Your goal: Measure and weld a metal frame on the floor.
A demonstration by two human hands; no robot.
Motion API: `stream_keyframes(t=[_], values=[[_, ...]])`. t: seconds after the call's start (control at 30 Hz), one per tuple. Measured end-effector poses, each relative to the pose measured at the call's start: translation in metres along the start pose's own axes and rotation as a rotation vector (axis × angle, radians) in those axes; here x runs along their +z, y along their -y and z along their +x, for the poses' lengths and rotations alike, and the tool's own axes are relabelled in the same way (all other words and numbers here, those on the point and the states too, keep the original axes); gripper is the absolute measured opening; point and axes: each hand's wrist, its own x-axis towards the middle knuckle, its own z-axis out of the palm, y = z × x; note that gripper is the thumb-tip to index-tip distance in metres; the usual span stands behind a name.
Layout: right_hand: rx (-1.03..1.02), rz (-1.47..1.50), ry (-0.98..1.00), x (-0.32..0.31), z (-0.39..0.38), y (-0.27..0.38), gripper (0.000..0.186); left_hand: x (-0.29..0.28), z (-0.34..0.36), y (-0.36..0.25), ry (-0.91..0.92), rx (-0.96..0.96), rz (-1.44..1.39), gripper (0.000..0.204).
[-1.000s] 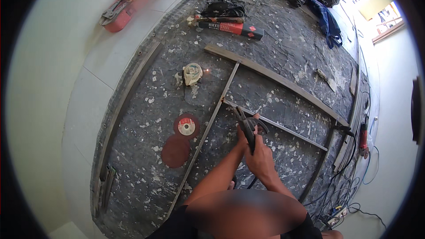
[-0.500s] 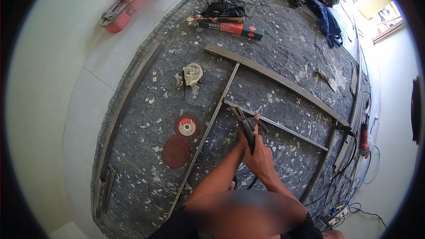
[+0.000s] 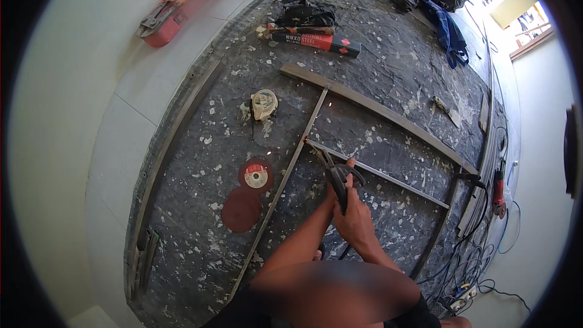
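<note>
My right hand (image 3: 355, 218) is closed around the black handle of a welding electrode holder (image 3: 337, 185). The holder's jaws point up and left to a joint in a metal frame (image 3: 376, 170), where a small orange-red glow shows at the tip. Here a thin crossbar meets a longer thin bar (image 3: 285, 176). My left hand (image 3: 332, 193) is behind the holder, beside the right hand; most of its fingers are hidden, so its grip cannot be made out. A few bright sparks (image 3: 330, 104) fly over the sheet.
Reddish-brown cutting discs (image 3: 242, 208) and a tape measure (image 3: 264, 104) lie left of the frame. Beyond is an electrode box (image 3: 316, 42). An angle grinder (image 3: 499, 194), metal bars and tangled cables (image 3: 467, 267) lie right; a bolt cutter (image 3: 176, 0) is far left.
Sparks now show around the joint and farther out over the sheet. The electrode holder and my hands have shifted very slightly; the right hand keeps its grip.
</note>
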Motion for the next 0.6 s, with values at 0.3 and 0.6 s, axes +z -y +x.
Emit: stream_keyframes(t=[0.3, 0.6], values=[[-0.042, -0.028, -0.040, -0.006, 0.002, 0.000, 0.035, 0.003, -0.005, -0.007, 0.014, -0.002, -0.049, 0.033], [0.136, 0.051, 0.053, -0.023, 0.000, 0.007, 0.032, 0.005, -0.006, -0.004, -0.028, -0.052, -0.142, 0.030]])
